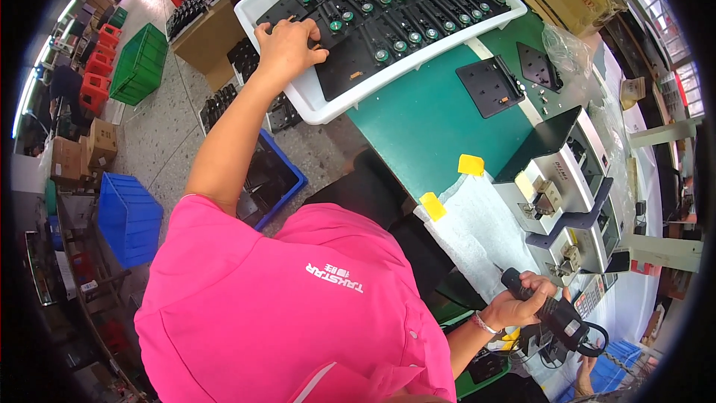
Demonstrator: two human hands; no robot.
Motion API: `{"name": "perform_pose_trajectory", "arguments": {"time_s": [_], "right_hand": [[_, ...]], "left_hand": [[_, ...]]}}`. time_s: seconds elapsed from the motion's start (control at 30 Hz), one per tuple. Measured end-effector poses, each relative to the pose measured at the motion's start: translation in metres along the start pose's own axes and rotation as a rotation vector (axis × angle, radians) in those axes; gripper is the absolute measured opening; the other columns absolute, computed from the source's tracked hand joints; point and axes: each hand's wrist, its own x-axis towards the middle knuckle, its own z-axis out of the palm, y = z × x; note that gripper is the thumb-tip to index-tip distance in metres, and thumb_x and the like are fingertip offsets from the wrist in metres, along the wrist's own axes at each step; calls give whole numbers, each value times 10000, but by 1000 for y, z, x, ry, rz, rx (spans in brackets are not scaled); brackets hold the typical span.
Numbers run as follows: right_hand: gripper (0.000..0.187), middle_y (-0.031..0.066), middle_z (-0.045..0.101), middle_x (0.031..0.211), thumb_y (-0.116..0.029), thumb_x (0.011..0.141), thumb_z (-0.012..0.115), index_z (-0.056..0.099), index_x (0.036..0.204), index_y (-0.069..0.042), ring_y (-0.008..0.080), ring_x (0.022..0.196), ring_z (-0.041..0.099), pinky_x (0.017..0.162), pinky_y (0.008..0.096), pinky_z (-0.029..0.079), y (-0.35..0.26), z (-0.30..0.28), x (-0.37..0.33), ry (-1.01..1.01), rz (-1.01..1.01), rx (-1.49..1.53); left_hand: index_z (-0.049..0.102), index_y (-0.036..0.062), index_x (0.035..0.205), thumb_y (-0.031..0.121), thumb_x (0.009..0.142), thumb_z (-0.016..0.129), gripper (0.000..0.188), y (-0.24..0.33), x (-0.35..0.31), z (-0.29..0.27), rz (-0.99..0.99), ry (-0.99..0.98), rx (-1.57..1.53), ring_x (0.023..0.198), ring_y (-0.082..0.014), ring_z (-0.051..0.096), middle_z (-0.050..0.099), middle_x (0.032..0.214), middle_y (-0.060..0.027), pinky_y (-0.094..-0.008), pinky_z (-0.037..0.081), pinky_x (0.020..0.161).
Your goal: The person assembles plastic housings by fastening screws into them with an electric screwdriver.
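Here, upper frame, the left hand [286,46] presses flat on one black plastic panel [344,62] in the single white tray [313,104]; the right hand [522,300], lower right, has its grip wrapped around one black electric screwdriver [548,307].

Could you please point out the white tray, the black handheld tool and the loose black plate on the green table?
white tray [326,110]: head view, near rim.
black handheld tool [553,312]: head view, its body beside the fingers.
loose black plate [488,86]: head view, its middle.

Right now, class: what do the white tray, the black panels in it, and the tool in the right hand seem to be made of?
Tray: probably moulded plastic, smooth glossy white rim. Panels: likely matte black plastic, flat, evenly dark; the left hand rests on them. Tool in the right hand: seemingly dark plastic casing, slightly shiny; details blurred.
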Motion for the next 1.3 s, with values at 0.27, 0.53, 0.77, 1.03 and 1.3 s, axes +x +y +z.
{"name": "perform_pose_trajectory", "arguments": {"time_s": [0.27,0.53,0.77,1.03,1.3], "right_hand": [[485,33,438,651,-102,877,599,333,1276,-28,127,561,450,569,289,445,1,0,0,-16,-17,7],[447,34,422,657,-102,890,581,357,1271,-31,122,581,434,562,285,436,3,-6,2,-23,-12,-36],[444,16,437,671,-38,897,579,384,1295,-57,113,612,441,587,289,429,3,-6,0,-47,6,36],[459,17,446,699,-35,893,579,373,1301,-75,114,615,446,593,289,433,5,-7,2,-64,-19,10],[455,18,448,693,-45,898,576,374,1305,-74,114,615,445,588,286,433,5,-8,1,-73,-20,38]], "left_hand": [[540,161,1246,432,597,856,771,-7,13,-5,-128,-139,-29,1157,-282,525,655,1120,-75,-476,273,947],[461,210,1371,435,583,860,912,-20,34,4,109,-101,-144,1267,-291,446,549,1328,-57,-475,268,1010],[450,224,1387,430,586,860,923,-20,46,3,100,-222,-101,1311,-315,394,444,1434,-52,-505,292,1005],[466,246,1372,461,569,861,921,-32,50,20,111,-83,-84,1330,-353,347,412,1457,-58,-541,278,1031],[455,187,1348,449,569,855,914,-31,51,14,139,-121,-143,1304,-353,385,512,1341,-108,-522,263,1046]]}}
